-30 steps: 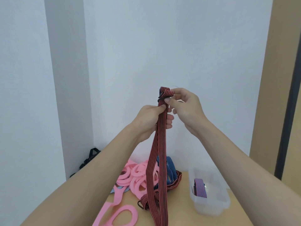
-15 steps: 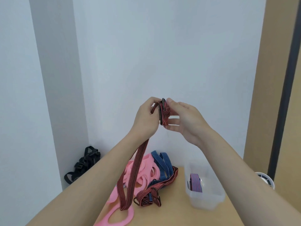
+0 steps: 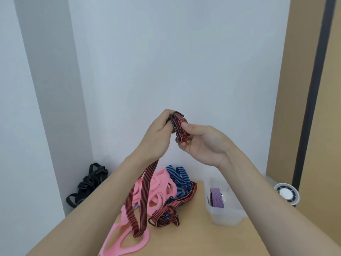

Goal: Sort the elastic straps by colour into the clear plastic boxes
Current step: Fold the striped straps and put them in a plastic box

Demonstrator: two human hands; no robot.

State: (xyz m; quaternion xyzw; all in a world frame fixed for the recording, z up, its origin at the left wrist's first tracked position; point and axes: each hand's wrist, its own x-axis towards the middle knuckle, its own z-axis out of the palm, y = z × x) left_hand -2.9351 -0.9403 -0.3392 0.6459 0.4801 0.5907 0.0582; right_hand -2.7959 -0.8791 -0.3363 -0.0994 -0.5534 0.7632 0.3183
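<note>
A red-and-black striped strap hangs as a long loop from my hands down to the table. My left hand grips its upper part. My right hand pinches the folded bundle and black hook at the top. On the table lie pink straps, a blue striped strap and another red striped strap with black hooks. A clear plastic box at the right holds one rolled purple-striped strap.
The wooden table stands against a white wall. Black straps lie on the floor to the left, below the table's edge. A round white object sits low at the right beside a wooden panel.
My hands came down from a raised stretch and gathered the strap's top into a folded bundle. The hanging loop swung left and now reaches the pink straps.
</note>
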